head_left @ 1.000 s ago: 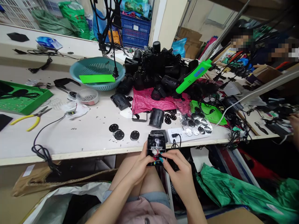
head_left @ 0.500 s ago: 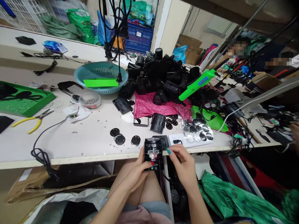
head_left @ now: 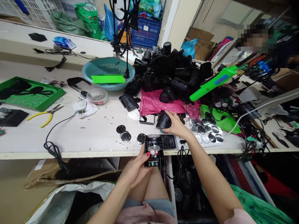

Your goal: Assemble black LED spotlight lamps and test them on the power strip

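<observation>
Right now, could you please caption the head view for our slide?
Left hand holding an open black housing with red wires, right hand grasping a curved black cover.

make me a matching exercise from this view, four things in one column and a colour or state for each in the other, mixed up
1. left hand
2. pliers
3. right hand
4. colander

A. blue-green, slotted
B. at a closed black cover on the table
C. yellow-handled
D. holding an open black unit

Right pairs: 1-D, 2-C, 3-B, 4-A
</observation>
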`<control>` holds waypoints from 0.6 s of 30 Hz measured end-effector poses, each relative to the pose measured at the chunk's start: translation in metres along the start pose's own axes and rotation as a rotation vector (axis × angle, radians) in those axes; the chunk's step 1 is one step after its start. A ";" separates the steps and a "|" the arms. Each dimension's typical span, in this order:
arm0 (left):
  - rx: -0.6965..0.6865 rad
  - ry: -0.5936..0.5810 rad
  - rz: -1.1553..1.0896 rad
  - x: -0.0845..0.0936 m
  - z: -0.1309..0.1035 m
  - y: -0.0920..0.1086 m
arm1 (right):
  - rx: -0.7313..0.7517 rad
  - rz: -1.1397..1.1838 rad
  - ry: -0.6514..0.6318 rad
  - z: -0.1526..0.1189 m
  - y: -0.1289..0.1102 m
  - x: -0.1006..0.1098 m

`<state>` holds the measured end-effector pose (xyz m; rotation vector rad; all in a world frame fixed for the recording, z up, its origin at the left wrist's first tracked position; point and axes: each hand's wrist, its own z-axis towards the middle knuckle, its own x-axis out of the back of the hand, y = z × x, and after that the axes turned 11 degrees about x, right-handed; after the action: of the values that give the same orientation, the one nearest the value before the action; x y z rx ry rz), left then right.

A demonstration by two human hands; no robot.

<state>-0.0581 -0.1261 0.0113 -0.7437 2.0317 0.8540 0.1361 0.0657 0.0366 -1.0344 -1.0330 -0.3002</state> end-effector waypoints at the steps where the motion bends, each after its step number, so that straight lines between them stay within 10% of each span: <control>1: -0.004 0.014 -0.032 0.001 0.001 0.000 | -0.005 -0.001 0.034 -0.004 -0.005 0.005; 8: 0.000 0.022 -0.057 -0.010 0.004 0.004 | 0.067 0.138 0.054 -0.075 -0.083 0.052; 18: -0.040 -0.020 -0.032 -0.034 0.002 -0.003 | 0.121 0.031 -0.205 -0.110 -0.126 0.032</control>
<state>-0.0380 -0.1193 0.0380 -0.7846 1.9847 0.8830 0.1331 -0.0818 0.1205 -0.9846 -1.2029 -0.1054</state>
